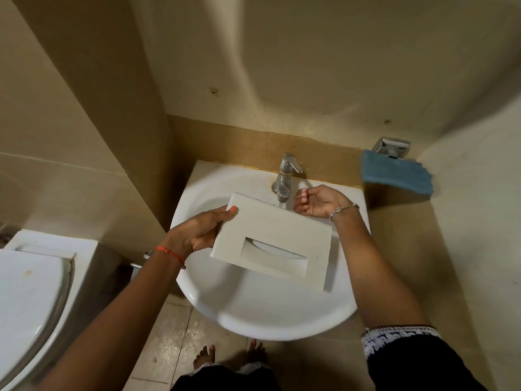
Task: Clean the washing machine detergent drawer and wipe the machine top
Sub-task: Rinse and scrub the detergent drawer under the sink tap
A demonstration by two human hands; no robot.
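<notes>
My left hand (197, 235) grips the left edge of the detergent drawer (270, 244), thumb across its top face and fingers curled underneath. My right hand (315, 203) is apart from it, just beyond the drawer's far right corner. Its palm is turned up, its fingers are loosely cupped, and it holds nothing. It sits just right of the tap spout; I cannot tell whether water is running.

I see the drawer as a white rectangular front panel with a recessed handle slot facing up at me. It is tilted, with its left end higher, and held in the air over the bowl of a white round sink (253, 320). The rest of the drawer is hidden behind the panel.

A red thread (169, 252) circles my left wrist and a silver bracelet (344, 208) my right. A black sleeve with a white patterned cuff (400, 337) covers my right upper arm.

A chrome tap (284, 176) stands at the far rim of the sink, against a beige wall. On the ledge to the far right lies a blue cloth (397, 176), with a chrome fitting (390, 148) just behind it. At the near left is a white toilet lid (28, 292). Bare feet (205, 359) stand on the tiled floor below the sink.
</notes>
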